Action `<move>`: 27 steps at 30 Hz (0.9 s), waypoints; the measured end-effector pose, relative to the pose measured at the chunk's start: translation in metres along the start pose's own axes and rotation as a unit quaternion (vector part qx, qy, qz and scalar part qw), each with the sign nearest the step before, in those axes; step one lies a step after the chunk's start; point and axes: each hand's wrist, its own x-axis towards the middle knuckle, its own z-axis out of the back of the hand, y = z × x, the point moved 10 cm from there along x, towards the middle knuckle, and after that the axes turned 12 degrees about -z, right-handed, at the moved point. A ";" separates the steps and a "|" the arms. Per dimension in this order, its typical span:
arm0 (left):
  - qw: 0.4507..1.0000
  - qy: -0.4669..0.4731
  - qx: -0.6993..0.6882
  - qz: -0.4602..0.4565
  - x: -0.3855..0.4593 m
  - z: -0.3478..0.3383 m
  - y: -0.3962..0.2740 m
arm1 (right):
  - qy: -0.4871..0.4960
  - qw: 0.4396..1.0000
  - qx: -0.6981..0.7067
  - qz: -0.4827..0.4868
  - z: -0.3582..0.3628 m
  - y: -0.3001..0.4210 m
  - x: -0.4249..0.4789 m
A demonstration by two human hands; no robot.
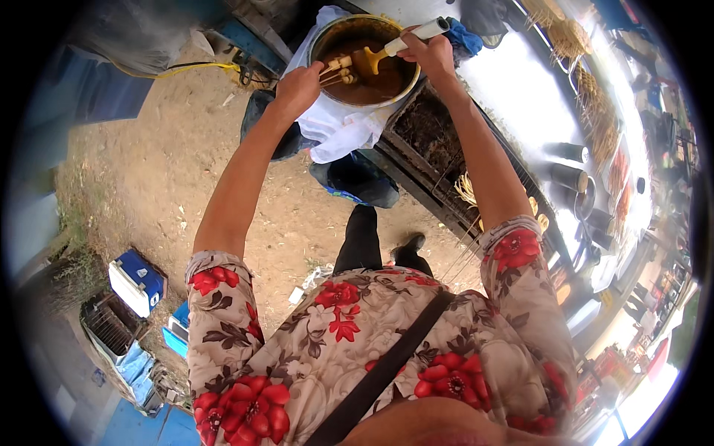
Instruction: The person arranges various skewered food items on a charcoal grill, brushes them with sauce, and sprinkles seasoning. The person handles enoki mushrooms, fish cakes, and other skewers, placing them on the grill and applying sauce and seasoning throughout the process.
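Note:
A large metal pot [415,83] of brown sauce [385,86] stands at the top of the view on a white cloth [343,125]. At its left rim my left hand [298,92] is closed around the sticks of several skewers [337,69]; their pale food pieces hang over the sauce. My right hand [429,53] grips the white tubular handle of a basting brush [415,38]. The brush's yellow head [375,58] is tilted down over the pot near the skewers. How far its bristles dip into the sauce I cannot tell.
A long charcoal grill [429,125] runs diagonally beside the pot, with skewered food [467,189] on its grate. Dark bags [357,181] hang below the pot. Metal cups [569,175] and bundled sticks [594,106] line the white counter [519,83]. A blue cooler [136,281] stands on the ground.

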 end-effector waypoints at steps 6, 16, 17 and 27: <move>0.998 -0.034 0.001 -0.045 -0.006 -0.003 -0.026 | -0.037 0.999 -0.035 -0.003 0.038 0.007 -0.017; 0.997 0.003 0.015 -0.075 -0.005 -0.006 -0.031 | 0.013 0.999 0.032 0.009 0.015 0.018 -0.041; 0.995 0.014 0.027 -0.091 -0.005 -0.010 -0.034 | 0.016 0.999 0.046 0.012 0.019 0.016 -0.041; 0.989 0.050 0.064 -0.125 0.018 -0.018 -0.028 | -0.024 0.999 -0.034 -0.030 0.024 -0.005 -0.050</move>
